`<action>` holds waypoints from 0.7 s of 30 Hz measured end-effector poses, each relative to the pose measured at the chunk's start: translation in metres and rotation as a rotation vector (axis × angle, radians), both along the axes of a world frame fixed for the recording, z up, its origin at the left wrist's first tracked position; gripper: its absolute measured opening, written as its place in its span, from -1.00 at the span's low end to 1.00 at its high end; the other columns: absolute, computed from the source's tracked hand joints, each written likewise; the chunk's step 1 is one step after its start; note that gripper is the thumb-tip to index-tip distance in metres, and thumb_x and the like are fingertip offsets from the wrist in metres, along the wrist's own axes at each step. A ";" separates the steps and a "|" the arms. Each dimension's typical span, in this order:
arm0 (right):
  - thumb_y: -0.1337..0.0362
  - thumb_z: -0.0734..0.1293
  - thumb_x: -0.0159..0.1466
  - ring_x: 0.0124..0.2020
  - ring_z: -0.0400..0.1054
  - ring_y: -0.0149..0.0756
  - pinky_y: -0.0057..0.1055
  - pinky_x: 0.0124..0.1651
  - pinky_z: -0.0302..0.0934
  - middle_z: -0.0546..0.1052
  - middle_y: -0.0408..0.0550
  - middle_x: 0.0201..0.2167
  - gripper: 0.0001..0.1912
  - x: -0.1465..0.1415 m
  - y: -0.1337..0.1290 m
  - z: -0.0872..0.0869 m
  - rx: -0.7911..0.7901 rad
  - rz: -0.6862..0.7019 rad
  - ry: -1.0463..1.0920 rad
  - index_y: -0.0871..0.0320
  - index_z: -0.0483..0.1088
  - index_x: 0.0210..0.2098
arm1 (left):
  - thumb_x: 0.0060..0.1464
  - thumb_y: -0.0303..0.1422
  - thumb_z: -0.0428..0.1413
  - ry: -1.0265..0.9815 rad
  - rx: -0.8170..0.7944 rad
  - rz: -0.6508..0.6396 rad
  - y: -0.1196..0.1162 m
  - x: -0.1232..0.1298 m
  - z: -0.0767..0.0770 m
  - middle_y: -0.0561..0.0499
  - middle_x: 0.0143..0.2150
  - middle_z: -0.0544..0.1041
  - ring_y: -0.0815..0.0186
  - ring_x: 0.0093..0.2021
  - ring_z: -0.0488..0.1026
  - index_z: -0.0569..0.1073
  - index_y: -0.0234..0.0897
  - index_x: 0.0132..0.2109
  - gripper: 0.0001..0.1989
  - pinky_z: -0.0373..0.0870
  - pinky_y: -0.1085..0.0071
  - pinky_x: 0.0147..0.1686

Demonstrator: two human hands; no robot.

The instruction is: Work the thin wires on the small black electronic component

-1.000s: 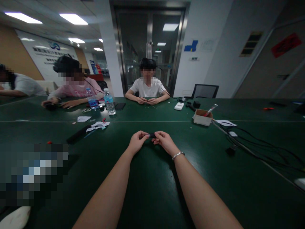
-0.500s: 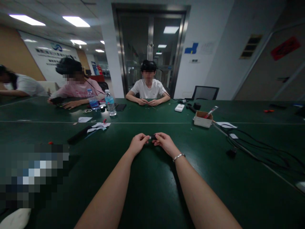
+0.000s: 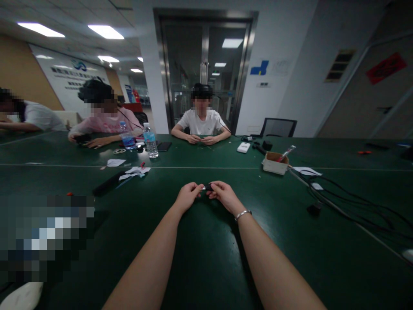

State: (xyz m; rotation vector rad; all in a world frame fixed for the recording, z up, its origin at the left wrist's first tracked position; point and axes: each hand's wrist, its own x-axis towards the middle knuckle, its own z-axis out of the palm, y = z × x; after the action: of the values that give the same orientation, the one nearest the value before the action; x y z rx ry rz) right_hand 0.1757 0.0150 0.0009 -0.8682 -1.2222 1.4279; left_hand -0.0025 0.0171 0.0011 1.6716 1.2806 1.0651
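On the left, the bottles (image 3: pixel 151 142) stand on the far part of the green table (image 3: pixel 206 249). Near the middle, the left hand (image 3: pixel 189 194) has its thumb and fingers pinched on the silver end of a small black thing (image 3: pixel 208 187). The right hand (image 3: pixel 223 193) pinches its black end. The small black thing is between the two hands, above the table. Farther right sits an open box (image 3: pixel 275 164), with black cords (image 3: pixel 346 191) to its right.

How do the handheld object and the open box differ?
The handheld object is dark with a shiny end; the open box is pale outside. The handheld object is held between left hand and right hand; the open box rests on the table. The handheld object is smaller than the open box.
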 end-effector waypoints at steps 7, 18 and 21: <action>0.18 0.43 0.10 -0.48 0.45 -0.41 -0.49 -0.38 0.35 0.55 -0.04 -0.46 -0.69 0.000 0.004 -0.005 0.003 -0.005 0.006 0.23 0.39 -0.24 | 0.02 0.05 -0.01 0.049 0.017 0.017 0.000 0.001 -0.003 0.07 -0.53 0.43 0.38 -0.54 0.28 0.40 -0.28 -0.42 -0.56 0.19 0.45 -0.48; 0.20 0.42 0.11 -0.49 0.44 -0.42 -0.49 -0.39 0.34 0.55 -0.05 -0.46 -0.70 -0.001 0.005 -0.006 0.019 0.018 -0.018 0.21 0.39 -0.22 | 0.06 0.05 -0.07 0.083 0.039 0.007 0.000 0.001 -0.002 0.07 -0.56 0.41 0.37 -0.55 0.30 0.40 -0.27 -0.43 -0.53 0.18 0.44 -0.49; 0.20 0.43 0.09 -0.50 0.43 -0.45 -0.49 -0.37 0.34 0.54 -0.07 -0.44 -0.68 0.000 0.005 -0.006 0.030 0.040 -0.023 0.20 0.38 -0.20 | 0.07 0.06 -0.09 0.076 0.036 0.010 0.001 0.001 -0.003 0.07 -0.57 0.41 0.37 -0.56 0.30 0.40 -0.28 -0.43 -0.52 0.17 0.45 -0.49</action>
State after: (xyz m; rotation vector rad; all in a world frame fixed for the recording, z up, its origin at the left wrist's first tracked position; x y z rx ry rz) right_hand 0.1758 0.0196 -0.0048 -0.8456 -1.2816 1.4317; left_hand -0.0012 0.0183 -0.0022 1.7494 1.3258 1.0449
